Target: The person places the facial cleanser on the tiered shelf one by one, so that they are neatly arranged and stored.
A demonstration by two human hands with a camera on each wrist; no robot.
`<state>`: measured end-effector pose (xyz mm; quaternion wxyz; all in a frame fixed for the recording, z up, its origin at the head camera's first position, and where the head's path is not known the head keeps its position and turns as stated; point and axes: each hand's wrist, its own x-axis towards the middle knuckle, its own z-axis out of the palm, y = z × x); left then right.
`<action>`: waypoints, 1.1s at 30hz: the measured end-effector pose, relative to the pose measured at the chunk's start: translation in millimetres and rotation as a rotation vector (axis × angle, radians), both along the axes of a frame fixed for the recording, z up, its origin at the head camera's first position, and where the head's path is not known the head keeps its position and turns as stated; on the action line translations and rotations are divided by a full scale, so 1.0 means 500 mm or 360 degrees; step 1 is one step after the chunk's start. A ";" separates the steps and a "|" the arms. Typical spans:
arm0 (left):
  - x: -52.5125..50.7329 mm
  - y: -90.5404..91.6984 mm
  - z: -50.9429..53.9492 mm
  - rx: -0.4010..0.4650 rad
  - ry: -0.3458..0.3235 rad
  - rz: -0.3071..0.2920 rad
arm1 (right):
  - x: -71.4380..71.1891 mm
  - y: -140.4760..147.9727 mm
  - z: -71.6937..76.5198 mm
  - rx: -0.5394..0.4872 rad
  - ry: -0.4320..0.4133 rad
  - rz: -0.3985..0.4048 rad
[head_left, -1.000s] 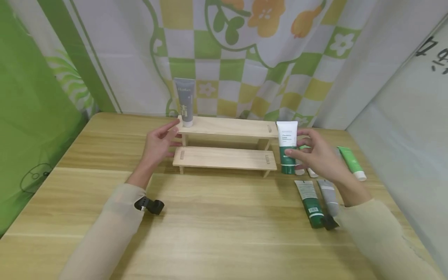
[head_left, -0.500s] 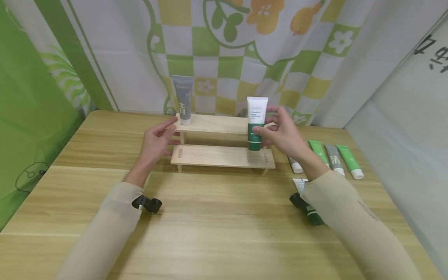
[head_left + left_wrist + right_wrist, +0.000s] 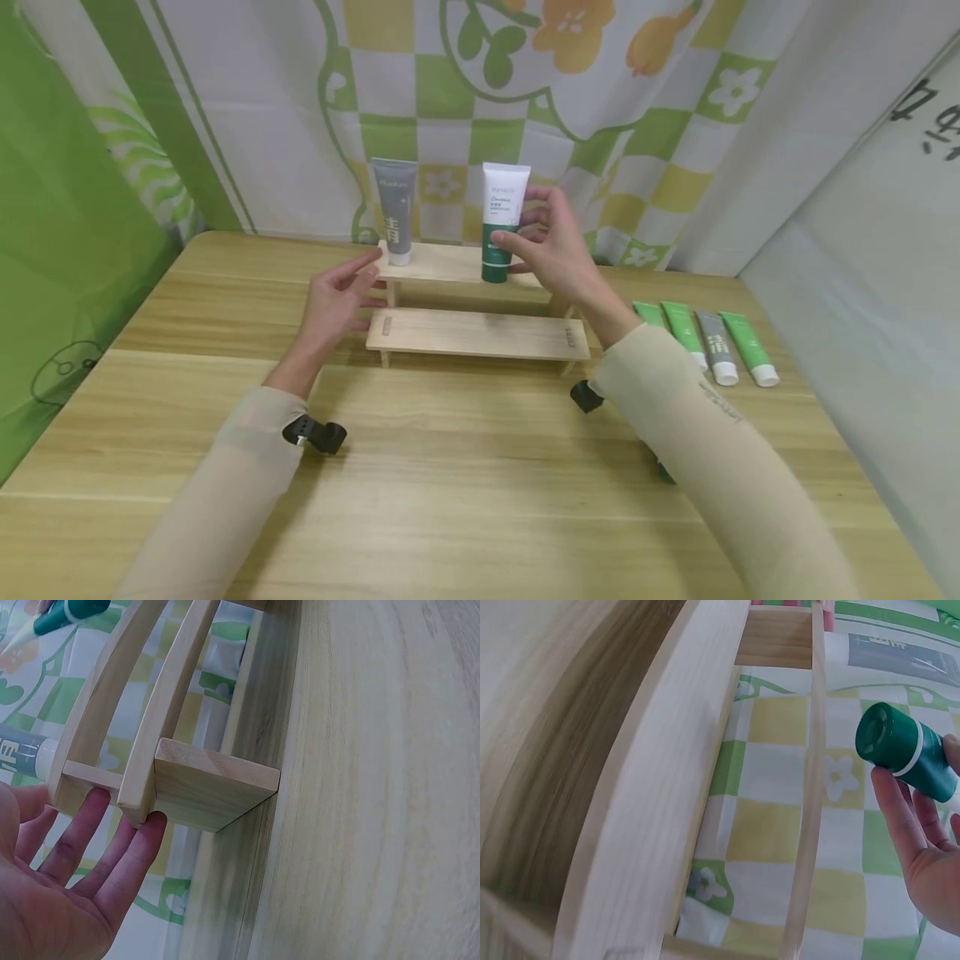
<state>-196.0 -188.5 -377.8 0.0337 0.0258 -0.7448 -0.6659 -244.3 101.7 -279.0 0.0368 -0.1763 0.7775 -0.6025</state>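
Observation:
A two-step wooden rack point(image 3: 480, 333) stands on the table, and a grey tube point(image 3: 397, 212) is upright on the left end of its upper step. My left hand point(image 3: 335, 308) touches the rack's left end; the left wrist view shows its fingertips point(image 3: 154, 821) against the wood. My right hand point(image 3: 558, 250) pinches a white and green tube point(image 3: 502, 221), cap down, in front of or over the upper step. In the right wrist view the green cap point(image 3: 885, 735) hangs beside the upper step point(image 3: 808, 825), apart from it.
Green tubes point(image 3: 682, 333) and a grey tube point(image 3: 717, 348) lie on the table point(image 3: 420, 500) at the right. Another green tube point(image 3: 665, 473) is mostly hidden under my right sleeve. A patterned curtain point(image 3: 450, 125) hangs behind the rack.
My right hand has carried the white and green tube left and up, from beside the rack to its upper step. My left hand has stayed at the rack's left end.

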 end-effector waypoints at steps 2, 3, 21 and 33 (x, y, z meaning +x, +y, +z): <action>-0.001 -0.001 -0.001 0.0004 0.0004 0.0003 | -0.007 -0.017 0.001 -0.0014 0.0009 -0.0024; -0.001 -0.001 0.000 0.0004 0.0006 0.0006 | -0.010 -0.025 0.000 -0.0022 0.0014 -0.0037; -0.003 -0.005 -0.001 -0.0003 0.0031 0.0004 | -0.017 -0.130 -0.029 0.0038 0.0354 -0.0117; -0.004 -0.003 -0.005 0.0000 0.0035 0.0002 | -0.015 -0.144 -0.047 0.0122 0.0399 -0.0165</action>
